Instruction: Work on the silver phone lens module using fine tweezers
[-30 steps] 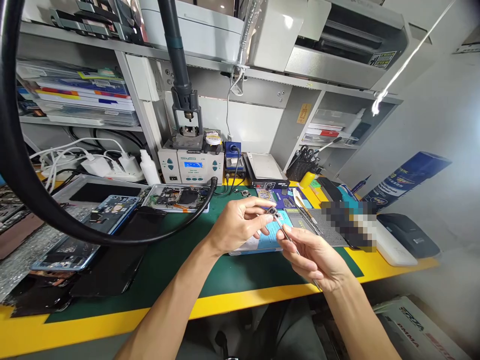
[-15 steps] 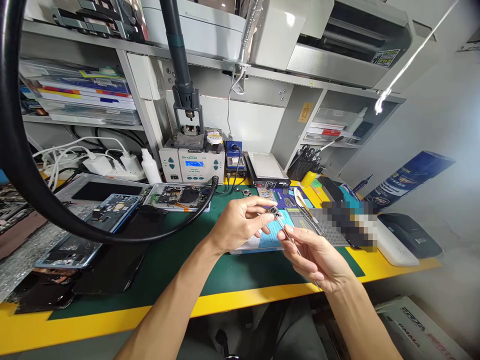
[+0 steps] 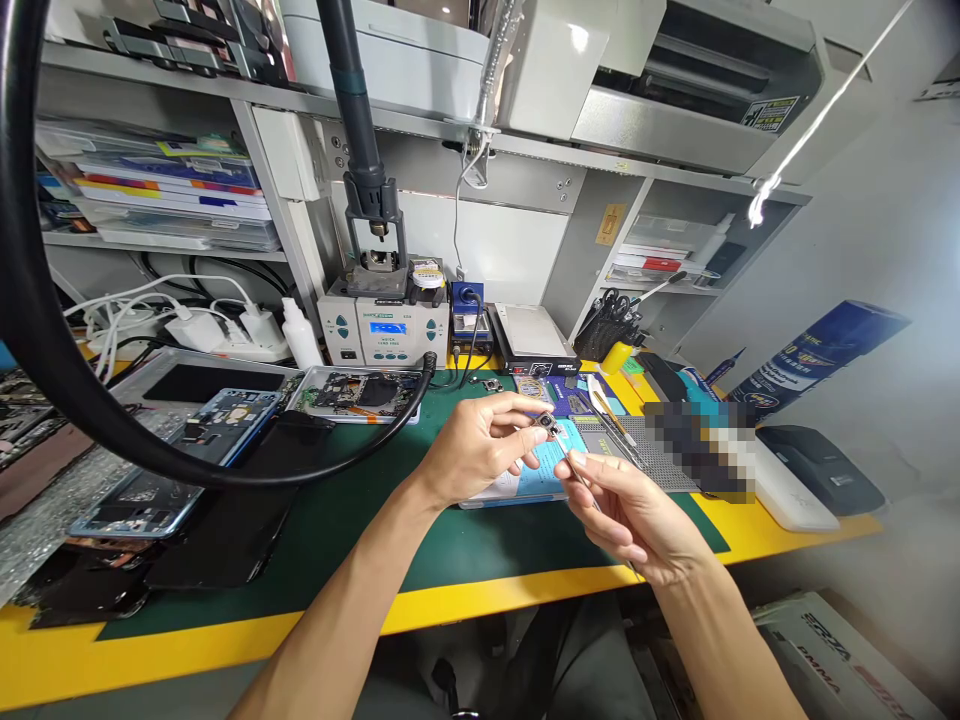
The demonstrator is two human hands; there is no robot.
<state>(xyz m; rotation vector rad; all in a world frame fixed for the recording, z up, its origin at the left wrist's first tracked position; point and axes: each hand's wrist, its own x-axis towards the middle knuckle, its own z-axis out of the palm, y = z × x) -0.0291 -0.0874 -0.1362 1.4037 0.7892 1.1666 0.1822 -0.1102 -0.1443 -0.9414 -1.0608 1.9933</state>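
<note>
Barely a twitch: left hand (image 3: 480, 450) still pinches the small module (image 3: 541, 426), right hand (image 3: 637, 515) still grips tweezers (image 3: 574, 469) (tips at its five o'clock); delicate work holding steady.

Yellow tabletop (image 3: 150, 660) lying under a green mat (image 3: 450, 560), opened phones (image 3: 356, 393) lying left, hot-air station (image 3: 386, 330) standing behind, white box (image 3: 787, 500) lying right

tweezers (image 3: 566, 462) are bare bright steel, thin and shiny; small part (image 3: 541, 425) at their tip looks like dark plastic with a glinting metal edge. Work mat (image 3: 360, 520) is a matt green rubbery sheet on a smooth, semi-gloss yellow bench top (image 3: 225, 640). Hose (image 3: 45, 340) is smooth black rubber or plastic with a slight sheen, station casing (image 3: 386, 328) pale grey matt plastic, perforated plate (image 3: 664, 458) dull grey metal.
</note>
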